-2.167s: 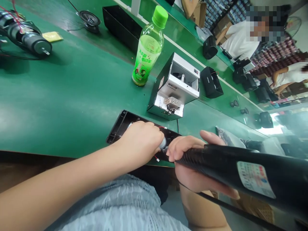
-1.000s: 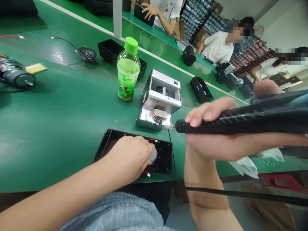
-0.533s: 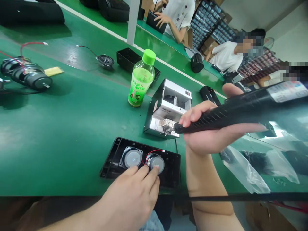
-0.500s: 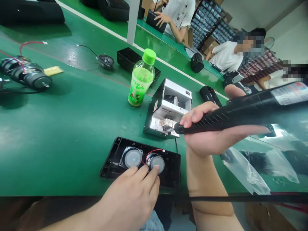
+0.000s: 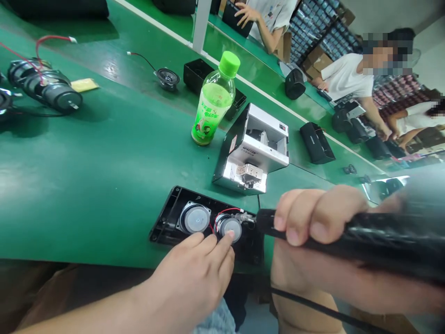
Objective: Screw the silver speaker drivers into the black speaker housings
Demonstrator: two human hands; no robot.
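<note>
Hands (image 5: 200, 271) (image 5: 321, 215): speaker (image 5: 231, 227) touched, driver (image 5: 389, 234) gripped | black shell (image 5: 166, 226): two speakers (image 5: 194, 218)

Two speakers (image 5: 195, 219) sat in the panel (image 5: 162, 226) on the table (image 5: 104, 185). Behind the panel stood the machine (image 5: 252, 152), the bottle (image 5: 213, 104) to its left, a box (image 5: 197, 72) behind the bottle.

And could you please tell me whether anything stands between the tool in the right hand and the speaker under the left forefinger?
Nothing visible stands between the tool in the right hand and the speaker; a red wire lies near the tip, and the left hand touches the speaker.
</note>
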